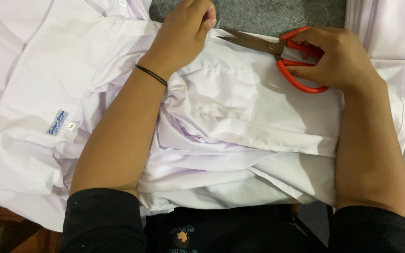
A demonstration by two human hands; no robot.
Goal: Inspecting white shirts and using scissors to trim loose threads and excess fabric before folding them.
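your right hand (338,58) fingers grip orange-handled metal scissors (277,51), blades pointing left toward your left hand (183,33), fingers pinched together on white cotton shirt (240,107) edge.

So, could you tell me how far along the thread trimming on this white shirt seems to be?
Done: loose thread bits already lie on the grey surface. In hand: the left hand pinches the white shirt at its edge, while the right hand holds the orange-handled scissors, blades pointed at that spot. Left: this snip; whether other edges need trimming cannot be told.
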